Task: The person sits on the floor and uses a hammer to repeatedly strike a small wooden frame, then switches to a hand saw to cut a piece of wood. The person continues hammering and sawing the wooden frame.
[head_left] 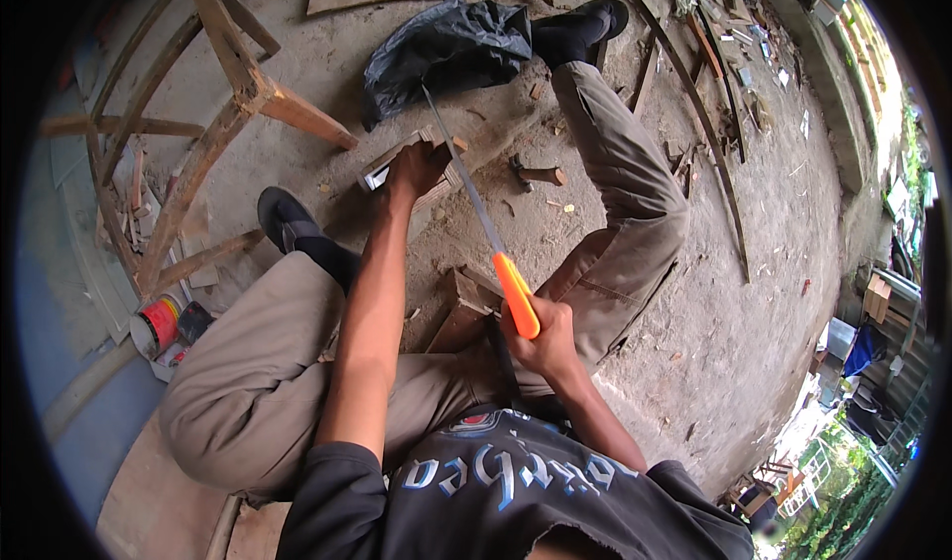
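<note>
My right hand (547,342) is wrapped round the orange handle (517,297) of a handsaw. Its long thin blade (468,185) points away from me, seen nearly edge-on, and passes just right of my left hand (416,171). That left hand is closed over a pale, box-shaped wooden piece (375,171) on the ground, its fingers partly hidden. A small strip of wood (459,145) sticks out beside the fingers, next to the blade. Whether the saw's teeth touch the wood cannot be made out. To the right lies a hammer (538,172) with a wooden handle.
A black plastic bag (446,54) lies beyond the saw tip. At left stands a wooden chair frame (248,89), with a red and yellow can (159,324) below it. Wood pieces (461,317) sit between my legs. Long strips (699,128) and scraps litter the right side.
</note>
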Demonstrator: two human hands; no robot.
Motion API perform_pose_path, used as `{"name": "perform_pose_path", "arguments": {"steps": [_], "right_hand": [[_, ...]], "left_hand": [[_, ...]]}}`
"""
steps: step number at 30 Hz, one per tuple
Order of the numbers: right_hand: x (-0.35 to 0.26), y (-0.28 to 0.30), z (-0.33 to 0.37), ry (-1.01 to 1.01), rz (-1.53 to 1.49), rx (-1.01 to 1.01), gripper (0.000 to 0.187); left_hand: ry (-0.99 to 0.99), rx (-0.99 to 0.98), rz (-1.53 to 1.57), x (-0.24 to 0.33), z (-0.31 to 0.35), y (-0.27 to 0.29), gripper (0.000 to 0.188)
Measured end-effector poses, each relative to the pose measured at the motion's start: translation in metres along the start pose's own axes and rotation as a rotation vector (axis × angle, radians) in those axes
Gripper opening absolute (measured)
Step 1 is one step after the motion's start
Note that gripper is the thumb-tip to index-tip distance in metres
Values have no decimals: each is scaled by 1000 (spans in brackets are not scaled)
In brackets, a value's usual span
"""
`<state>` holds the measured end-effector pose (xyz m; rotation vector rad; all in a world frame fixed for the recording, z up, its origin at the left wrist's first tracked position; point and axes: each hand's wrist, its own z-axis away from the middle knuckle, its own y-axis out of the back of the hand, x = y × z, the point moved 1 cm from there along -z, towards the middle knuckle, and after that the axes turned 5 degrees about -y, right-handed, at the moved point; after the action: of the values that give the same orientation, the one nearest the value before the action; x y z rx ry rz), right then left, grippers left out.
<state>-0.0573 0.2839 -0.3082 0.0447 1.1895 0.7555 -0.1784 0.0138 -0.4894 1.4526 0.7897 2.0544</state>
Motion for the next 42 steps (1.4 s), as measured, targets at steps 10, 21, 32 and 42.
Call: {"name": "perform_pose_path", "arguments": {"steps": [10, 21, 32, 42], "right_hand": [[0, 1, -1, 190, -18, 24, 9], [3, 7, 3, 153, -21, 50, 20], [-13, 6, 21, 49, -15, 149, 19], [-21, 0, 10, 23, 108, 150, 20]], "left_hand": [[-21, 22, 44, -2, 0, -2, 54], [-50, 86, 159, -6, 2, 0, 38], [60, 87, -150, 6, -7, -7, 48], [83, 0, -146, 10, -7, -7, 44]]}}
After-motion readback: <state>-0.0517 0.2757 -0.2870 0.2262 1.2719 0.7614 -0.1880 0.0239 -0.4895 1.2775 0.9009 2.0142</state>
